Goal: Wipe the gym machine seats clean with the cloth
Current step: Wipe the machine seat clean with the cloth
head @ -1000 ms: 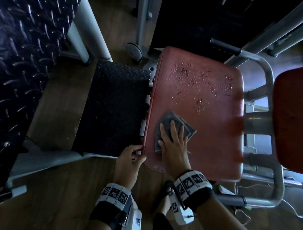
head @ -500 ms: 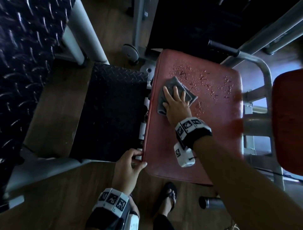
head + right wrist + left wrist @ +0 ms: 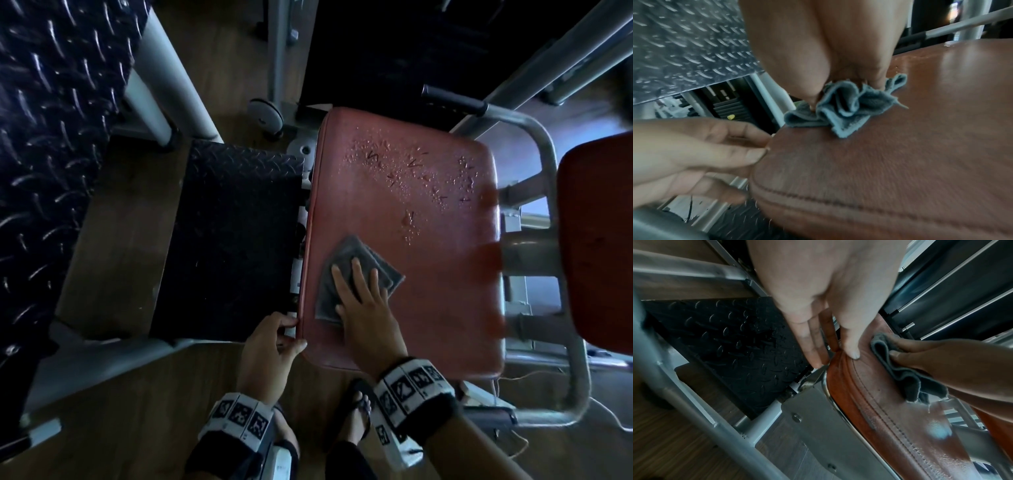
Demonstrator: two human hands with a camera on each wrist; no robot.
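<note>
Grey cloth [image 3: 356, 277] pressed flat on red seat [image 3: 428, 274] under right hand [image 3: 366, 308]

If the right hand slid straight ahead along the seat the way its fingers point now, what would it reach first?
The right hand, flat on the cloth, points up the red seat. First it would likely meet the droplets, then the wider wet patch near the far edge.

Room: dim; wood-plank floor [image 3: 113, 404]; black tread-plate footrest [image 3: 233, 236]; grey steel frame tubes [image 3: 561, 308]; daylight stood at the right edge.
</note>
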